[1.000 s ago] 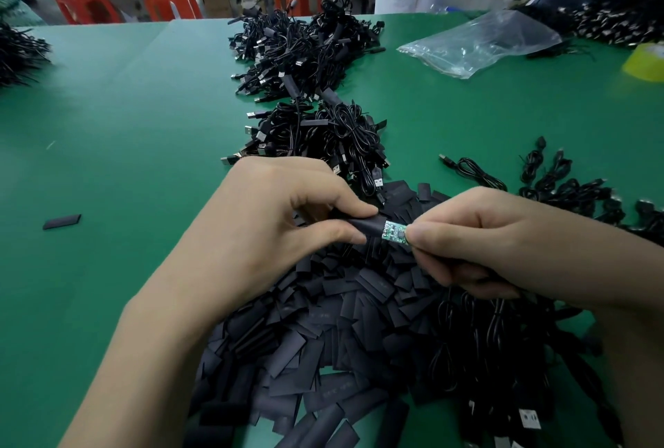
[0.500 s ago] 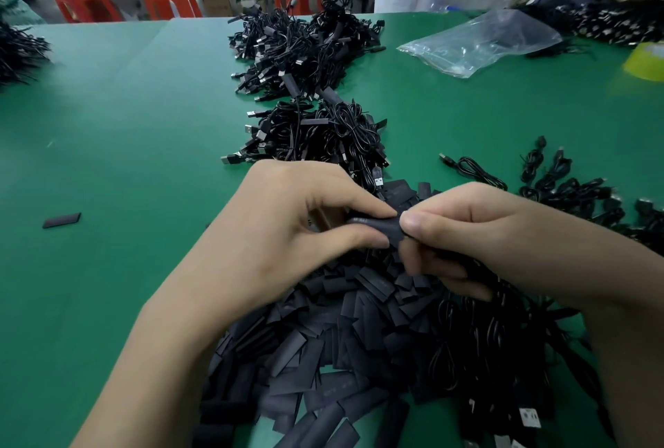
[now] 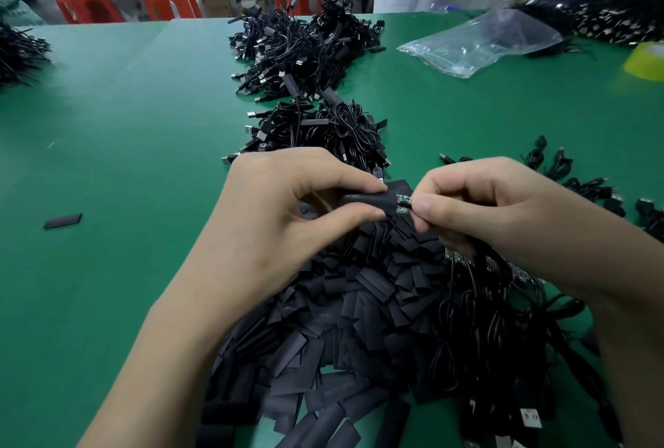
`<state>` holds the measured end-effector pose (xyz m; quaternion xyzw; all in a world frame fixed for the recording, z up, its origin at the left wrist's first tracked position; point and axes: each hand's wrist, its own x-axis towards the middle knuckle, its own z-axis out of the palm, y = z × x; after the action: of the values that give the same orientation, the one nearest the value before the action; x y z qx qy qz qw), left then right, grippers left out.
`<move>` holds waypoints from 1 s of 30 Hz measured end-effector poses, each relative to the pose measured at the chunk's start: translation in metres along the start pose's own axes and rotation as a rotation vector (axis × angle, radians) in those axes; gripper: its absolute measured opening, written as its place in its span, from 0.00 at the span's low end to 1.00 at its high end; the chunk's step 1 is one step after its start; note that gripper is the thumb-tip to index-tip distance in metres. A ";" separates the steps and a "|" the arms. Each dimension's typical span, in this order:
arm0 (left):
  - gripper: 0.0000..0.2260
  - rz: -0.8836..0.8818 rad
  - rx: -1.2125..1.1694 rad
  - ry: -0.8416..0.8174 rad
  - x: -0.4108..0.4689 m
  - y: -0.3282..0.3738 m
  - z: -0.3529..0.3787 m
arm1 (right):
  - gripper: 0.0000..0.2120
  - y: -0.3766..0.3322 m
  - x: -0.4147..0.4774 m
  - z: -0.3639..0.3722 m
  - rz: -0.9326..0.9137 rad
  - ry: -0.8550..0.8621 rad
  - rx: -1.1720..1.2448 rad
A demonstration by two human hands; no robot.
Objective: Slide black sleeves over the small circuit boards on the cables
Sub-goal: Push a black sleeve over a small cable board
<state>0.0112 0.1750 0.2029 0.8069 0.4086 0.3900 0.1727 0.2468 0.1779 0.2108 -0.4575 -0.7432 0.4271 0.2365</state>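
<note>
On the green bench (image 3: 143,124), over the sleeve pile (image 3: 359,304), our left hand (image 3: 287,224) pinches a sleeve (image 3: 363,200) in curled fingers (image 3: 359,184). Our right hand (image 3: 503,217) grips the cables (image 3: 474,286) just beside the board (image 3: 401,204), whose end shows bare. We judge the slide midway; next we push the sleeve fully over.

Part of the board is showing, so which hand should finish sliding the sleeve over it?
Left. The left hand pinches the sleeve, partly over the board; the right hand only pinches the board's bare end.
</note>
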 end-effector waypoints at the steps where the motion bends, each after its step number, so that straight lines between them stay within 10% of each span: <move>1: 0.08 0.008 0.005 0.006 0.000 0.000 0.000 | 0.14 0.000 0.000 0.000 -0.001 0.005 -0.008; 30: 0.07 0.109 -0.059 0.044 -0.001 -0.006 0.007 | 0.14 -0.008 -0.006 -0.001 -0.040 -0.011 0.053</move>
<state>0.0129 0.1786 0.1944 0.8138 0.3561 0.4282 0.1661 0.2462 0.1717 0.2180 -0.4338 -0.7419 0.4445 0.2527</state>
